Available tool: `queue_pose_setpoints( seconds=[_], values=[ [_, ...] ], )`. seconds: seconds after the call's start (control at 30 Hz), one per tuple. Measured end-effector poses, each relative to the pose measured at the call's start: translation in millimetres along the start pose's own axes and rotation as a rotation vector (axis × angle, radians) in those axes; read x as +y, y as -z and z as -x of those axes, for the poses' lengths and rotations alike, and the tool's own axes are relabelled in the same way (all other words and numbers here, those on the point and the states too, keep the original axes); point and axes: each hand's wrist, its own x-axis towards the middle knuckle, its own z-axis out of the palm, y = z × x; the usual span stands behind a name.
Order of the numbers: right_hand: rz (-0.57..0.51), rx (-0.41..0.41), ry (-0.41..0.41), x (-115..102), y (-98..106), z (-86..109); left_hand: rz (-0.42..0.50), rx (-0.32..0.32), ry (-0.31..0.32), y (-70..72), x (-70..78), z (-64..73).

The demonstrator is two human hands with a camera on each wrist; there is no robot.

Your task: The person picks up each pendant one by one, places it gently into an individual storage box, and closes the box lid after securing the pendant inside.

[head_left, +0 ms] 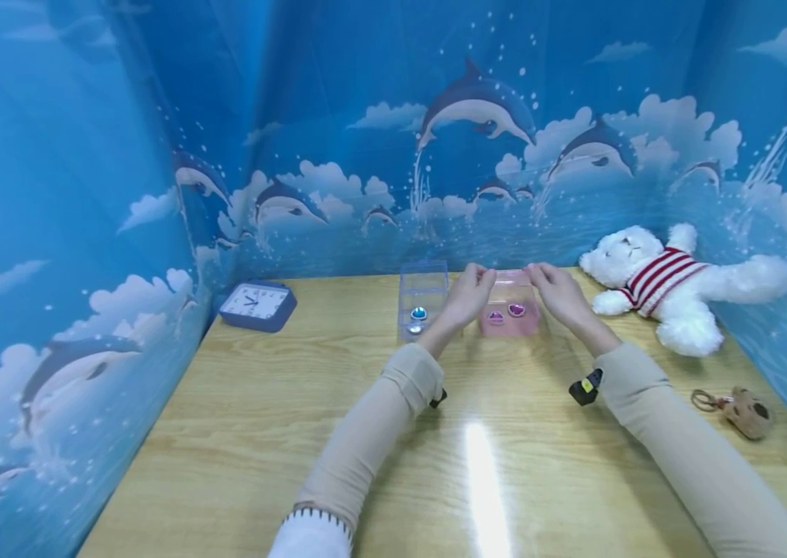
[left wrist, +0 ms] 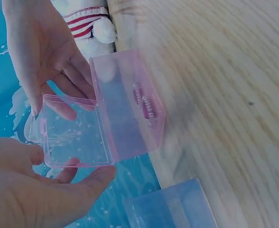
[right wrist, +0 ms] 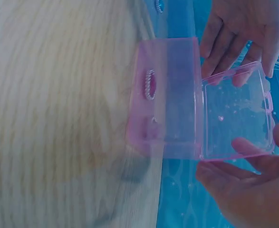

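Observation:
A small see-through pink box (head_left: 509,328) stands at the back of the table with its lid (left wrist: 75,135) raised. Two pink gems (head_left: 516,310) with silvery beaded rims lie inside it. My left hand (head_left: 469,296) holds the lid's left edge, its fingertips showing through the clear plastic in the left wrist view. At the opposite edge, my right hand (right wrist: 253,185) holds the lid between thumb and fingers. Just left of the left hand is a see-through bluish-purple box (head_left: 424,288), also uncovered, containing a blue gem (head_left: 418,313) and a pale one (head_left: 414,329).
A blue-framed clock (head_left: 257,305) lies at the back left. To the right are a white teddy bear (head_left: 672,283) in a striped sweater and a brown plush keychain (head_left: 747,413). A dolphin-printed curtain (head_left: 338,93) borders the wooden table (head_left: 261,434) at the back and sides.

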Motion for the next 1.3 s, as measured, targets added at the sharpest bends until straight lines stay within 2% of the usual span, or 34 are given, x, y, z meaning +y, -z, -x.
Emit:
queue_pose_setpoints(
  seconds=[0.17, 0.33, 0.57, 0.73, 0.97, 1.3],
  values=[
    [0.125, -0.057, 0.056, 6, 0, 4.2, -0.075, -0.092, -0.032, 0.9, -3.7, 4.1],
    [0.162, -0.091, 0.109, 10, 0, 9.4, -0.123, -0.194, -0.044, 3.5, -5.1, 8.4],
    [0.246, -0.143, 0.159, 17, -3, 14.6, -0.16, -0.25, -0.058, 5.0, -11.5, 10.9],
    [0.308, -0.155, 0.206, 20, -6, 18.7, -0.216, -0.251, -0.084, 0.5, -14.3, 11.0],
    [0.356, -0.138, 0.265, 21, -11, 23.6, -0.298, -0.204, -0.057, -7.3, -18.2, 12.7],
    [0.37, -0.098, 0.285, 24, -14, 25.3, -0.352, -0.16, -0.081, -9.8, -20.7, 15.7]
  ],
)
